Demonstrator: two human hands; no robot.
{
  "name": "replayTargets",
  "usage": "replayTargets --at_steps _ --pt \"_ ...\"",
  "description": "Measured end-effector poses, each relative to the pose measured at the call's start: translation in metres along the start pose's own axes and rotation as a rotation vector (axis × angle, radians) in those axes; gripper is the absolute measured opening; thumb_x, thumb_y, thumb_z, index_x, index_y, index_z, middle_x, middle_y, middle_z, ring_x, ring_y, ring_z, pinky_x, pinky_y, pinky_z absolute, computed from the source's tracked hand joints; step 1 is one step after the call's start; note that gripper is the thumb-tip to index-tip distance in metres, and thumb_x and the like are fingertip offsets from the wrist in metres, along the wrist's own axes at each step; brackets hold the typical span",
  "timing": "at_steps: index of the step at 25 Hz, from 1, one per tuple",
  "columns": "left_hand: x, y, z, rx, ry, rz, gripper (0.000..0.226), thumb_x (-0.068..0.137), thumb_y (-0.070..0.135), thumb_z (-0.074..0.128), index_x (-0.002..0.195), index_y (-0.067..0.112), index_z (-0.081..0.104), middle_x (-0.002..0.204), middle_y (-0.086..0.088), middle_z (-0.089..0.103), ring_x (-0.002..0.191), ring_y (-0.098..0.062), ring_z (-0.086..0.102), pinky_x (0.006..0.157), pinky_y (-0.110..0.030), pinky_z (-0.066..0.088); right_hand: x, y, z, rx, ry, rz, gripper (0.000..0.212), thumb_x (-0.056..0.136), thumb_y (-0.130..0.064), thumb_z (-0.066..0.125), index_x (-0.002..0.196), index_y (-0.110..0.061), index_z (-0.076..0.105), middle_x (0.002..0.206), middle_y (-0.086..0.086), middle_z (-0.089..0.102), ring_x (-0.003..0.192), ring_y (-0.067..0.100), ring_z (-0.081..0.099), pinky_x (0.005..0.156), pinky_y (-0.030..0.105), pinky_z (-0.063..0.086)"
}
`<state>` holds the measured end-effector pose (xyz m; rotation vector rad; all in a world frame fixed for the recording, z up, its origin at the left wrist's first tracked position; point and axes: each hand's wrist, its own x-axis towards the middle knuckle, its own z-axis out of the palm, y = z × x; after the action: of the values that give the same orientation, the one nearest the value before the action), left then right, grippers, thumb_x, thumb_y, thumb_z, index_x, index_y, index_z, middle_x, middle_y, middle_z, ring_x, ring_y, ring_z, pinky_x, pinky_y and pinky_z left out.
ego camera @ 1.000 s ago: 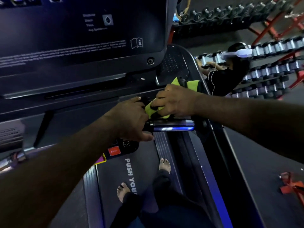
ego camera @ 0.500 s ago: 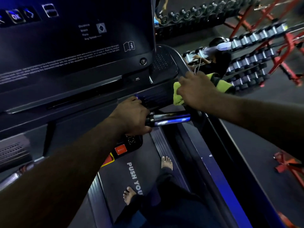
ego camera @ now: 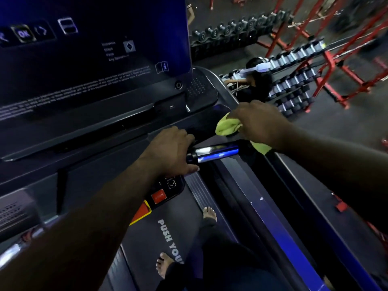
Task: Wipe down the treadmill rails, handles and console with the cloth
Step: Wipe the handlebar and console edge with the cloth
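Treadmill wipe-down: cloth at lower-R corner of console.
L to R: dark console (ego camera: 84,70) w/ OK key at upper L; L hand (ego camera: 170,152) on chrome handle (ego camera: 216,153), fingers curled round its L end; red stop button (ego camera: 158,195) just below that hand; yellow-green cloth (ego camera: 227,127) bunched on ledge betw. console & handle; R hand (ego camera: 258,122) over cloth, fingers gripping it; R rail (ego camera: 283,238) running down-R; dumbbell racks (ego camera: 294,85) beyond.
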<state>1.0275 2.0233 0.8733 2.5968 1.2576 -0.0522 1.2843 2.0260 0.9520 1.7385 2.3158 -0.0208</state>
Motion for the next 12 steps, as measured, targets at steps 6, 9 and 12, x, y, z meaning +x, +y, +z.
replayTargets --at_steps 6,9,12 --pt "-0.003 -0.001 0.003 -0.054 0.055 -0.09 0.108 0.071 0.082 0.07 0.157 0.022 0.039 0.17 -0.004 0.018 0.157 -0.028 0.013 0.127 -0.045 0.017 0.033 0.037 0.014 0.825 0.469 0.4 0.052 0.091 -0.039 0.077 0.14 -0.027 0.064 0.129 0.0 0.071 0.117 0.019 0.066 0.096 0.024 0.046" --pt "-0.003 -0.001 0.005 -0.097 -0.002 -0.15 0.114 0.072 0.084 0.065 0.162 0.025 0.03 0.176 0.0 -0.002 0.162 -0.02 -0.005 0.131 -0.048 0.01 0.094 0.022 0.014 0.908 0.406 0.244 0.063 0.099 -0.06 0.054 0.154 -0.029 0.048 0.145 0.004 0.059 0.133 0.02 0.055 0.115 0.042 0.044" --pt "-0.001 0.001 0.001 -0.098 -0.038 -0.19 0.114 0.074 0.085 0.061 0.164 0.027 0.025 0.176 0.006 -0.012 0.16 -0.011 -0.015 0.132 -0.045 0.006 0.141 -0.005 0.031 0.435 0.256 0.027 0.067 0.107 -0.051 0.037 0.167 -0.03 0.018 0.172 0.004 0.027 0.158 0.029 0.027 0.125 0.058 0.025"
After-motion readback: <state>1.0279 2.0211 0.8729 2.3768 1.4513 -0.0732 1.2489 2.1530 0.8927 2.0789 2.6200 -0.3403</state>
